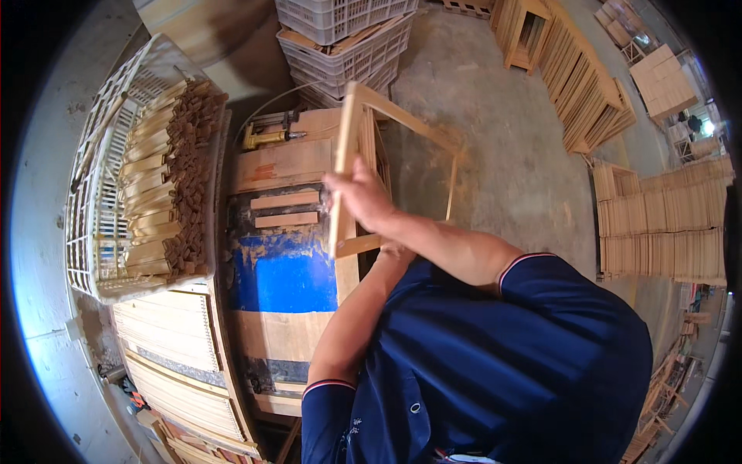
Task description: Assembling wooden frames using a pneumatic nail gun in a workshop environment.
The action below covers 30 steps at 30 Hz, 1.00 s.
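A light wooden rectangular frame (402, 116) is held tilted at the right edge of the workbench, partly over the floor. My right hand (362, 197) is closed around the frame's left bar, slightly blurred. My left hand (396, 249) is beneath my right forearm, close to the frame's lower bar; its fingers are hidden. On the bench beside the frame lie two short wooden strips (286, 210), one behind the other. Nearer to me is a bright blue panel (286, 274) with dusty edges.
A yellow power tool (264, 139) lies at the bench's far end. On the left, a white plastic crate (99, 232) holds many wooden strips. More white crates (348, 58) are stacked beyond the bench. Rows of wooden frames (572, 85) stand on the floor at right.
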Motion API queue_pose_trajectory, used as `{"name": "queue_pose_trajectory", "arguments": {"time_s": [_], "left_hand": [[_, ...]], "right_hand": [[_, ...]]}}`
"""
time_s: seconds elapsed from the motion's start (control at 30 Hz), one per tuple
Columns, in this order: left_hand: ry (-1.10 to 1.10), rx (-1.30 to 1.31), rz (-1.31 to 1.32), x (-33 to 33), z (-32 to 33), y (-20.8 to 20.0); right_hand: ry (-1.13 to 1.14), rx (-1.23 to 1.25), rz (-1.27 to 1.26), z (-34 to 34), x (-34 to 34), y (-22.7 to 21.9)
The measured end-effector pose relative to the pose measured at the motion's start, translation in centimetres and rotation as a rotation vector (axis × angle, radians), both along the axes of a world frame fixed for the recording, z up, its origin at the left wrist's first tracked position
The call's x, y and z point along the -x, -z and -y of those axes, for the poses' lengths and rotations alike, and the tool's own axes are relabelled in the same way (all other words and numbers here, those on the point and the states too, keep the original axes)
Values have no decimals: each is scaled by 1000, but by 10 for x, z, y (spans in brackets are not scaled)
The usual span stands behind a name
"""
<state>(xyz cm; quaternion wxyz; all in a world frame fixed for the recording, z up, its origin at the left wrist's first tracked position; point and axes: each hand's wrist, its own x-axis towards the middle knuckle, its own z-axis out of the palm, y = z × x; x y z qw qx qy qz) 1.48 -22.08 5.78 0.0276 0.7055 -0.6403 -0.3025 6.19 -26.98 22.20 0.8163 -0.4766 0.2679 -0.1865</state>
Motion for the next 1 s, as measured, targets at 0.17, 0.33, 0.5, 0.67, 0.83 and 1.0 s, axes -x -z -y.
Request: {"name": "queue_pose_trajectory", "arguments": {"time_s": [0.17,0.33,0.5,0.67,0.83,1.0], "left_hand": [[99,201,-450,-4,4,-64],[-405,230,-581,-70,-46,-57],[-967,132,-769,-100,-140,-23],[-1305,125,-751,-86,-196,-20],[-1577,200,-791,-64,-207,-16],[-1782,82,-661,-24,-249,-26]], "right_hand": [[59,-73,-221,136,53,97],[25,-207,-349,226,68,215],[24,-162,-424,269,0,278],[84,-150,-703,274,-74,350],[207,300,-875,310,-84,433],[-8,-4,-909,264,-105,405]]}}
